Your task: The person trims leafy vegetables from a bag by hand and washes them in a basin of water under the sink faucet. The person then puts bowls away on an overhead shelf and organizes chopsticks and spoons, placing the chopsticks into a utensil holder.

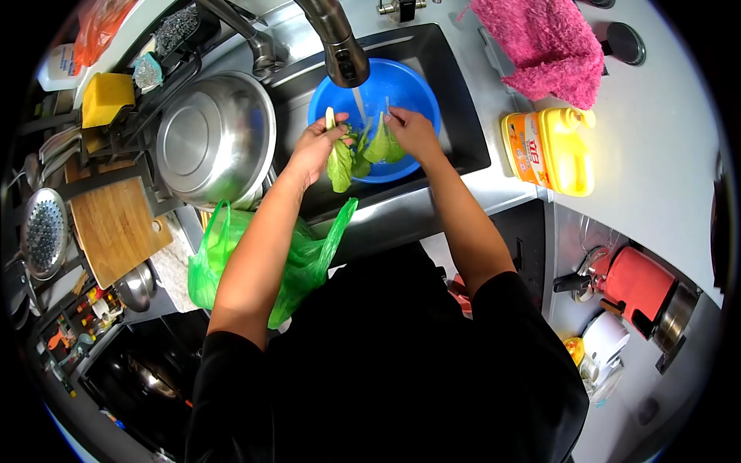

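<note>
Over the blue basin [421, 89] in the dark sink, both my hands hold leafy greens. My left hand [315, 148] is closed on a pale-stemmed lettuce leaf [339, 168] that hangs past the basin's near rim. Pinched in my right hand [413, 133] is another green leaf [378, 145], its lower part hanging inside the basin. More green leaf shows between the two hands; which hand it belongs to, I cannot tell. A thin stream of water runs from the dark faucet [347, 65] into the basin.
A steel bowl [208, 139] lies left of the basin. The green plastic bag [297, 266] hangs at the counter's front edge, by my left forearm. To the right stand a yellow detergent jug [552, 150] and a pink cloth [548, 46]. A cutting board [116, 228] is at far left.
</note>
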### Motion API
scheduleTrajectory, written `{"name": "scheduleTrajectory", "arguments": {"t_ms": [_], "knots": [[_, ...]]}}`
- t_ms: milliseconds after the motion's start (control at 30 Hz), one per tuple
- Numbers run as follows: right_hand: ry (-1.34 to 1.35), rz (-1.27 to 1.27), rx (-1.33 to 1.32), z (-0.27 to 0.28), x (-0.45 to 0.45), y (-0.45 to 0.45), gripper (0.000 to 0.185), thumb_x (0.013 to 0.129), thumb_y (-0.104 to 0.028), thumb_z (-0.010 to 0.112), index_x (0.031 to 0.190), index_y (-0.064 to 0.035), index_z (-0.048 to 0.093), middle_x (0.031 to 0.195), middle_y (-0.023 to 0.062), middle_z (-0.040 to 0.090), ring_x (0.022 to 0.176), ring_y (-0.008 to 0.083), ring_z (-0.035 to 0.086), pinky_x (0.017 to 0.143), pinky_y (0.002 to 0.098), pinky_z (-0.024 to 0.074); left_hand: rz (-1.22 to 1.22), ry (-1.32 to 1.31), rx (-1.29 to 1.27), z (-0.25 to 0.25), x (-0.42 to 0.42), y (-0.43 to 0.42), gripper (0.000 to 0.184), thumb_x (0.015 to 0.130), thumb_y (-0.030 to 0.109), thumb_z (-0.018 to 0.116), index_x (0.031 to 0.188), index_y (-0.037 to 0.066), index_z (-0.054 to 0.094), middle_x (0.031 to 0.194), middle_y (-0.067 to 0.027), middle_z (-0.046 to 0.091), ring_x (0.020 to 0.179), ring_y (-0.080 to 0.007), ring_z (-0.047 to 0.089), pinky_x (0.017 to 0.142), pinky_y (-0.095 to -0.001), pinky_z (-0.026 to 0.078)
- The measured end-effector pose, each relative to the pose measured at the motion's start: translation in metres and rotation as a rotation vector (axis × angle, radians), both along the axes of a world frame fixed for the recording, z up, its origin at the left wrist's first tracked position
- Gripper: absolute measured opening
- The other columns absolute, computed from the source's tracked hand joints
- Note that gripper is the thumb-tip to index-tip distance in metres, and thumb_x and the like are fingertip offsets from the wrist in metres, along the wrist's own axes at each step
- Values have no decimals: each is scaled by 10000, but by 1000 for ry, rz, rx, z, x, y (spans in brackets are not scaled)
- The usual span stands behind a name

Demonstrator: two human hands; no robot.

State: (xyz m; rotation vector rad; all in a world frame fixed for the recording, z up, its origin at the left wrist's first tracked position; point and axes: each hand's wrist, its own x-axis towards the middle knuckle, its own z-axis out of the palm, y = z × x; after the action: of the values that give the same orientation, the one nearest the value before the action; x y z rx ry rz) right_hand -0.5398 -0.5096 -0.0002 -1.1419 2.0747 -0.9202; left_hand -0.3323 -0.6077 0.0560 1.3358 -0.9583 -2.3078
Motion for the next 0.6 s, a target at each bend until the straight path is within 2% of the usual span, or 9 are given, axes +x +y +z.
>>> {"name": "scheduleTrajectory", "arguments": {"t_ms": [33, 133, 233, 300, 333, 433, 467, 567, 600], "knots": [[167, 19, -1, 0, 3, 2, 334, 932, -304, 681, 1188, -96, 733, 1081, 189, 732, 932, 297, 722, 826, 355, 540, 13, 43, 27, 1, 2, 0, 292, 970, 129, 678, 1237, 25, 624, 1050, -75, 666, 852, -179, 669, 765, -333, 557], [-41, 2, -93, 30, 24, 10, 358, 924, -281, 702, 1239, -112, 710, 1033, 161, 732, 904, 266, 716, 824, 351, 547, -64, 53, -23, -7, 13, 9, 330, 1000, 94, 616, 1317, 24, 560, 1057, -103, 670, 929, -189, 685, 836, -334, 556], [-477, 55, -139, 42, 58, 11, 327, 896, -246, 733, 1184, -91, 727, 973, 130, 710, 865, 265, 697, 800, 362, 556, -162, 20, -170, -11, 14, 21, 455, 1008, 68, 601, 1428, 20, 434, 1112, -92, 684, 1000, -143, 650, 902, -287, 511], [-313, 91, -195, 46, 63, 11, 285, 878, -225, 749, 1111, -61, 733, 1019, 119, 688, 845, 256, 678, 759, 360, 556, -161, -56, -260, -5, 11, 29, 514, 1012, 57, 591, 1470, 19, 361, 1120, -82, 686, 1034, -119, 628, 923, -265, 488], [-278, 117, -210, 44, 63, 10, 281, 878, -228, 749, 1097, -54, 731, 1039, 122, 685, 844, 252, 676, 751, 359, 554, -195, -63, -318, -8, 12, 29, 547, 1004, 62, 608, 1453, -34, 310, 1134, -126, 692, 1034, -137, 625, 904, -284, 498], [-273, 133, -190, 41, 64, 13, 265, 880, -230, 740, 1069, -50, 699, 993, 124, 687, 854, 249, 672, 731, 356, 549, -326, -91, -343, -6, 14, 29, 501, 1011, 33, 574, 1443, 24, 320, 1137, -92, 678, 1062, -103, 601, 940, -241, 457], [-333, 105, -149, 37, 66, 14, 259, 881, -224, 732, 1068, -50, 687, 969, 127, 685, 850, 253, 670, 726, 364, 549, -286, -96, -376, -4, 13, 32, 367, 1004, 45, 598, 1331, 12, 435, 1080, -83, 687, 981, -97, 611, 871, -245, 477], [-393, 110, -70, 48, 61, 15, 223, 921, -211, 669, 1067, -44, 649, 919, 144, 686, 827, 291, 671, 720, 408, 546, -316, -331, -626, -3, 11, 31, 254, 957, 112, 687, 1155, 5, 569, 979, -108, 711, 859, -135, 645, 774, -297, 510], [-395, 125, -51, 53, 58, 15, 210, 941, -208, 641, 1067, -40, 636, 906, 151, 688, 817, 308, 671, 720, 426, 544, -191, -259, -666, -23, 15, 31, 201, 920, 151, 737, 1015, 4, 639, 899, -99, 704, 777, -141, 635, 708, -311, 502]]}}
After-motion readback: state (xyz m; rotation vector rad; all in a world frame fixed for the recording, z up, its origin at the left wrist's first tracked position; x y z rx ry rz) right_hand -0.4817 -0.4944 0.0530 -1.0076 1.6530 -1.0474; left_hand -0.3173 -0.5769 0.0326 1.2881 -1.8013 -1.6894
